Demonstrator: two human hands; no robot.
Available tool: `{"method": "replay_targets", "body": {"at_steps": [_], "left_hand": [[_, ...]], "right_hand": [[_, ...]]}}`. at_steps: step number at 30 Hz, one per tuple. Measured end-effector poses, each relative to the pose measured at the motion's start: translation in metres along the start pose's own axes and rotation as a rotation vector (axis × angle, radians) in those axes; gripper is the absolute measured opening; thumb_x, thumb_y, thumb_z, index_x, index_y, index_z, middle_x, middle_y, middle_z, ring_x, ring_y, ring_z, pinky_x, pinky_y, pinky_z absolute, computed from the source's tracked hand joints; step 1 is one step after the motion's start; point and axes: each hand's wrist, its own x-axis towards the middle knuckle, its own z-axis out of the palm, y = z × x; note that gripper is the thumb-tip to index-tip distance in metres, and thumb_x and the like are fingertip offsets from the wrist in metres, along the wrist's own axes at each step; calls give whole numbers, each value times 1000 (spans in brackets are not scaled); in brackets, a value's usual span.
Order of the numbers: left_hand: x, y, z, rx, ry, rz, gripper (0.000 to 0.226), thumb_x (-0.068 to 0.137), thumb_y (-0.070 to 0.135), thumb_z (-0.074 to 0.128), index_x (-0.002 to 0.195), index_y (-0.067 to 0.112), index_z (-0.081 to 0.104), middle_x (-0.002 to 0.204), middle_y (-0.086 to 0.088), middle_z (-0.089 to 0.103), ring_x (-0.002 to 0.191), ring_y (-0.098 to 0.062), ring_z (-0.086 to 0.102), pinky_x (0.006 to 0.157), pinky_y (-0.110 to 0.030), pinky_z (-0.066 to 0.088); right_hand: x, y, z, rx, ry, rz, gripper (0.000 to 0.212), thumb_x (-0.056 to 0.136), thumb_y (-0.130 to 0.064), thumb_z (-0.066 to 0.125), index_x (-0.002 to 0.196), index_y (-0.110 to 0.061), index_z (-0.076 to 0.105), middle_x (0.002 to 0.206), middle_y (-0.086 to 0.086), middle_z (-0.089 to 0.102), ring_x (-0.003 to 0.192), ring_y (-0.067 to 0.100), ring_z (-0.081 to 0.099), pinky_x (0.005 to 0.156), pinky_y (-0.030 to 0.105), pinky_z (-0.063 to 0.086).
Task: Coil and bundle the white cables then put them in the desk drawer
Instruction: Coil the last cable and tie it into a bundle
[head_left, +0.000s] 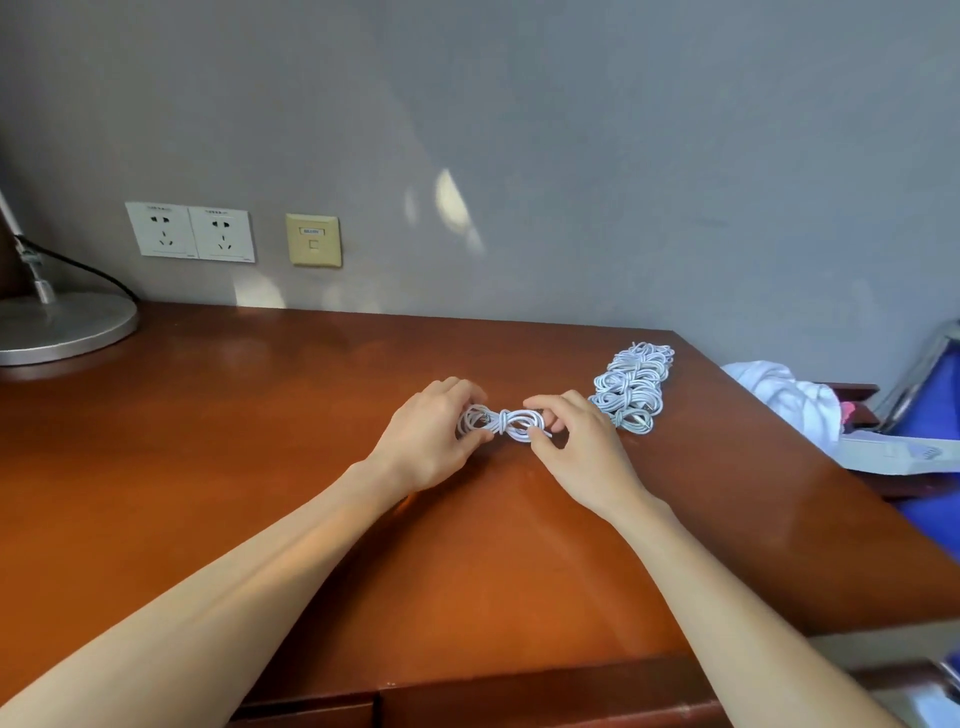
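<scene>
White cable bundle (504, 422) cinched at middle into bow shape, resting on worktop (260, 467) near its centre, between both hands. Left hand (434, 441) grips left loop, fingers curled round it. Right hand (582, 441) pinches right loop between thumb and fingertips. Row of other coiled white bundles (631, 387) just right of right hand, toward worktop's far right corner. Lamp base (62, 325) far left. Two wall sockets (189, 231) and beige data port (313, 240) on grey wall behind. White cloth (784, 395) beyond worktop's right edge

I see white cables (503, 420), a reddish-brown desk (260, 467), a grey wall (571, 130), white sockets (189, 232), one beige plate (313, 239).
</scene>
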Motion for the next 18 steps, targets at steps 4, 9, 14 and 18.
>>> {"method": "replay_targets", "body": {"at_steps": [4,9,14,18], "left_hand": [[15,26,23,-14,-32,42,35,95,40,70,123,24,60,118,8,62,105,-14,56,90,-33,49],[33,50,53,-33,-52,78,35,95,43,70,122,24,60,118,7,60,106,-15,56,89,-33,47],[48,62,83,-46,-70,94,35,94,48,68,121,28,61,116,8,57,105,-16,57,89,-34,46],[62,66,98,-21,-58,106,39,95,51,65,125,28,60,118,8,58,108,-15,57,92,-33,43]], "right_hand": [[-14,27,-22,3,44,63,27,96,-25,67,123,-31,64,97,-14,59,95,2,55,92,27,46],[-23,61,-37,-45,90,127,22,95,-24,67,114,-34,64,98,-16,59,93,2,54,92,27,35],[-27,88,-43,-94,140,169,21,93,-24,67,112,-34,67,97,-16,58,94,7,52,92,33,38],[-22,101,-44,-147,191,203,21,92,-24,66,110,-34,68,104,-15,57,100,10,52,93,34,38]]}}
